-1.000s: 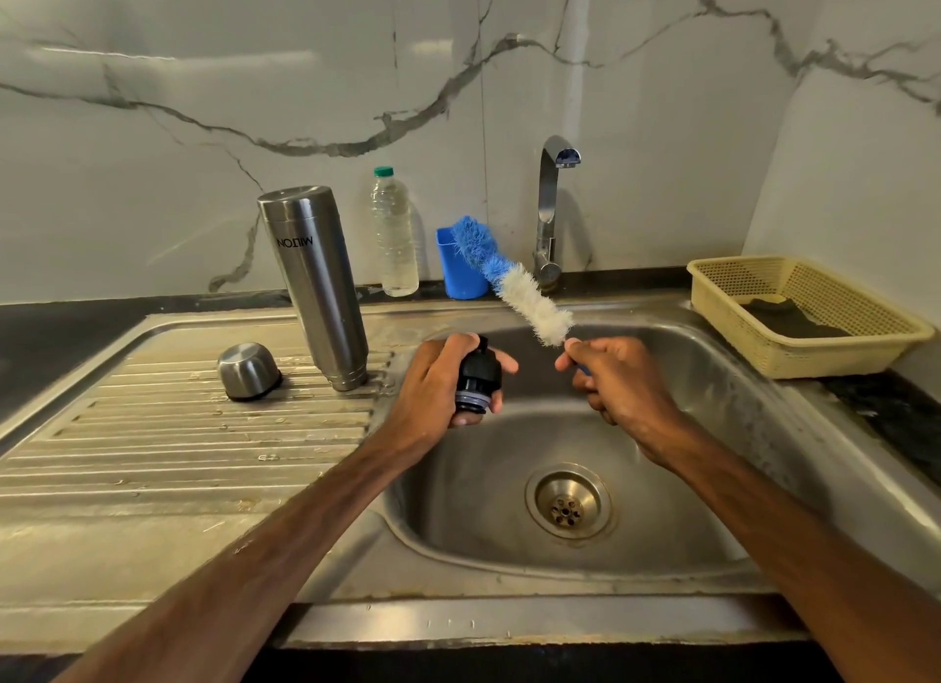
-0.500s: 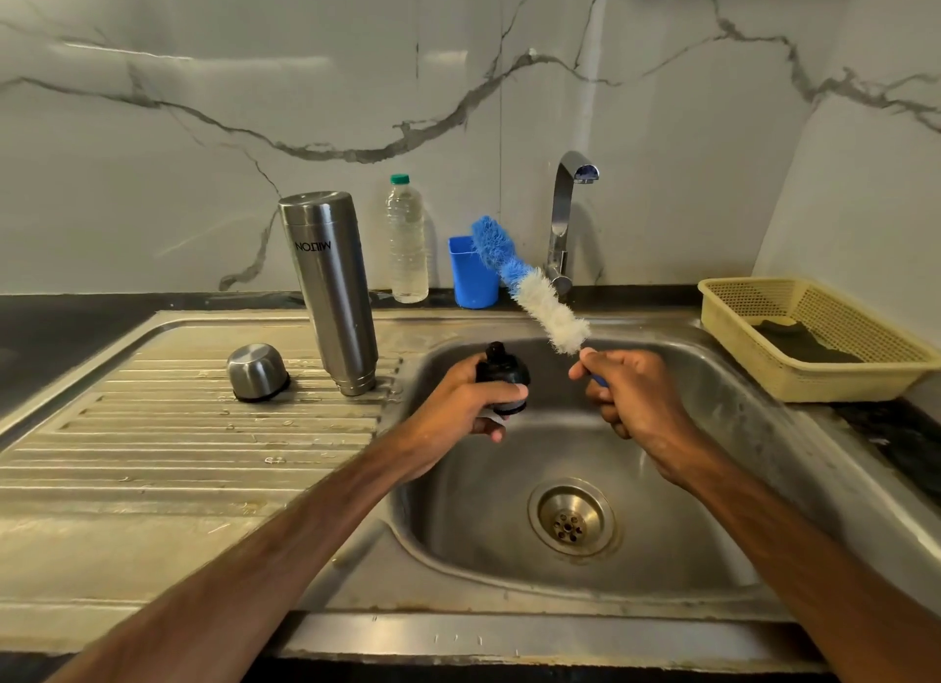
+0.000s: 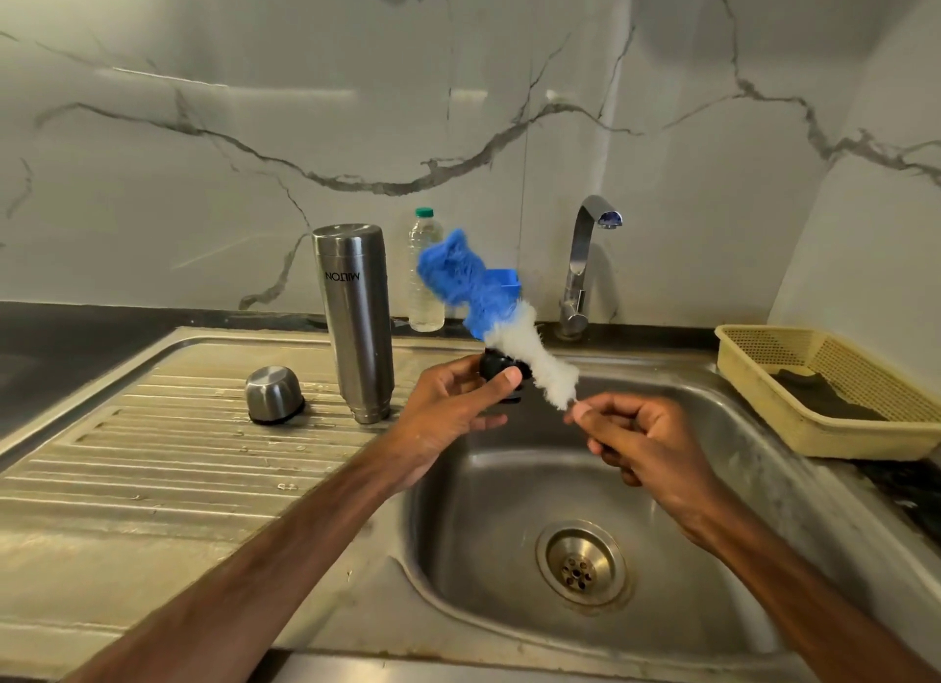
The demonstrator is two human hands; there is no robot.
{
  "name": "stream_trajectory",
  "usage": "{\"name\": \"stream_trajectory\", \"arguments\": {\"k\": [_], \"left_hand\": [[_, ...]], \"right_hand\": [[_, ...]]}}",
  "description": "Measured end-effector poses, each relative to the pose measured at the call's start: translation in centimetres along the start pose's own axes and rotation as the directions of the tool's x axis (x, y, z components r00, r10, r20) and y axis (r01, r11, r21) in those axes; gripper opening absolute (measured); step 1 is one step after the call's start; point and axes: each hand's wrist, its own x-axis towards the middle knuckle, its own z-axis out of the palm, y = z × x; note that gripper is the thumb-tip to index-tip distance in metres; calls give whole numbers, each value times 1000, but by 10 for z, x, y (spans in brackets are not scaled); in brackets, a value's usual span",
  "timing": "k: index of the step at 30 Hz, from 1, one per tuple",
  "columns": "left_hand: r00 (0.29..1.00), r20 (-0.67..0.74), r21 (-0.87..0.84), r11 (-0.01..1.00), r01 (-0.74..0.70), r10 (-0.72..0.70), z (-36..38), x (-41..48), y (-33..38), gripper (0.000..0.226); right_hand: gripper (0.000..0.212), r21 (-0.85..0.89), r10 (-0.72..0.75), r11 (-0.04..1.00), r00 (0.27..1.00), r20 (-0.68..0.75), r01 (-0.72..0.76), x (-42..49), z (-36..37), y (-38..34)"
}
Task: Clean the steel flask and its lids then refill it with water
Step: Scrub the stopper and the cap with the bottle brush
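Flask [image 3: 354, 320] brushed steel, satin; cap [image 3: 274, 394] at its 8 o'clock same. Sink [image 3: 509, 519] steel dull, stained. Stopper [image 3: 496, 369] black plastic. Brush [image 3: 489, 315] fuzzy fibre. Basket [image 3: 840, 407] at sink's 2 o'clock: matt plastic mesh.

Reckoned from the drain strainer [image 3: 578, 562] of the sink basin [image 3: 483, 555], a clear plastic bottle [image 3: 425, 280] with a green cap is seen upright at 11 o'clock, against the marble wall [image 3: 203, 198]. A blue holder [image 3: 509, 277] is partly hidden near 12 o'clock. A yellow mesh basket [image 3: 840, 435] is set at 2 o'clock, with a dark cloth [image 3: 814, 397] laid inside.
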Motion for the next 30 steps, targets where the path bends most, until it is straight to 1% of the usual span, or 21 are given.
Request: {"name": "stream_trajectory", "arguments": {"k": [3,7,9,12,15,18,21,24,27,30], "left_hand": [[1000,21,-26,1000,-9,9,-5,0,4,44],[1000,9,-31,999,-11,11,-5,0,5,39],[1000,-4,-51,998,-23,23,-6,1,7,39],[999,-24,-92,995,-49,47,-12,0,14,37],[997,-45,-90,994,-64,60,-18,1,18,32],[998,-32,-35,997,-63,62,-18,0,18,33],[998,1,44,997,-57,57,-9,-3,14,36],[998,46,124,991,-56,50,2,-5,6,34],[998,10,114,992,-56,55,-3,-4,11,35],[998,-18,114,992,-59,61,-15,-1,16,36]], "right_hand": [[24,-37,15,999,999,-37,-16,4,-7,4],[13,-98,-51,994,996,-77,43,6,-18,0],[10,-126,-81,989,995,-56,74,6,-22,-1],[12,-114,-57,992,998,2,56,7,-21,3],[17,-140,-79,987,997,-17,76,7,-21,6],[16,-211,-122,971,992,-45,110,10,-26,9],[15,-209,-177,965,982,-69,160,11,-25,8],[17,-189,-205,961,979,1,201,10,-16,4],[20,-192,-197,962,980,1,193,10,-19,10],[19,-219,-209,954,978,-5,203,10,-24,12]]}}
